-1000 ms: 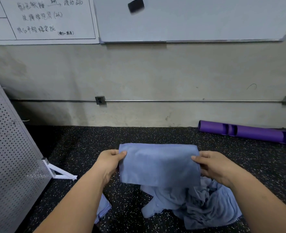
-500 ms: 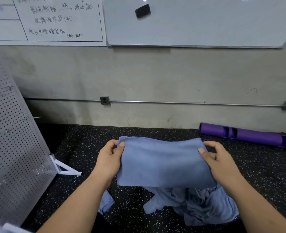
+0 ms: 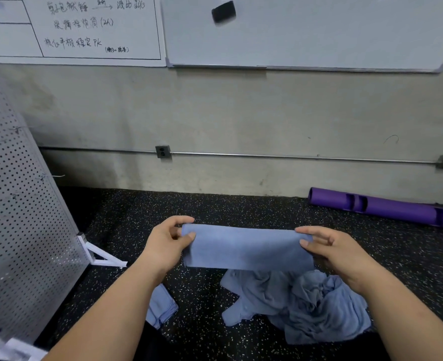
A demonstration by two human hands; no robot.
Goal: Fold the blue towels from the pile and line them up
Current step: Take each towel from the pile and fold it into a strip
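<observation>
Towel (image 3: pixel 246 247) seemingly narrower over speckled floor (image 3: pixel 241 207)

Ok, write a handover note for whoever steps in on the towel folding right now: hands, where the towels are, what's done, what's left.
The left hand pinches the left end of the held towel, which is folded into a band.
The right hand pinches its right end, and the towel is held up above the pile.
The pile is crumpled blue towels on the speckled floor.
Done: folded towels lie on the floor by the left forearm, partly hidden, so the count is unclear.
Left: probably set the held towel in line with those, then fold the rest of the pile.
</observation>
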